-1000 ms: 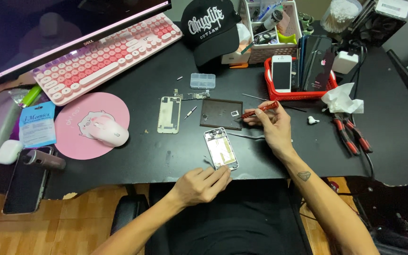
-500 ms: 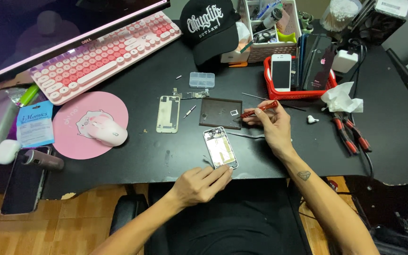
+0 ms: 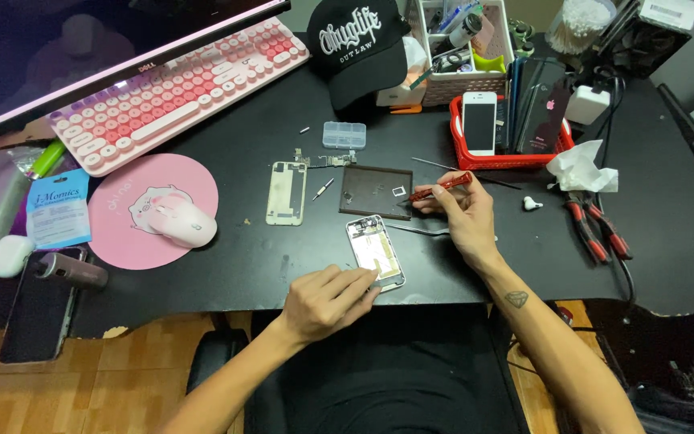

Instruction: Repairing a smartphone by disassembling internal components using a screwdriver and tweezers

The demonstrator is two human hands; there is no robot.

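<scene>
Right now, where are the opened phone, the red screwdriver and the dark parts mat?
opened phone [image 3: 375, 251], head view, middle of its exposed inside.
red screwdriver [image 3: 441, 186], head view, on the red handle.
dark parts mat [image 3: 371, 193], head view, bare centre.

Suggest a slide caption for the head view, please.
Left hand steadies an opened phone while right hand holds a red screwdriver.
</scene>
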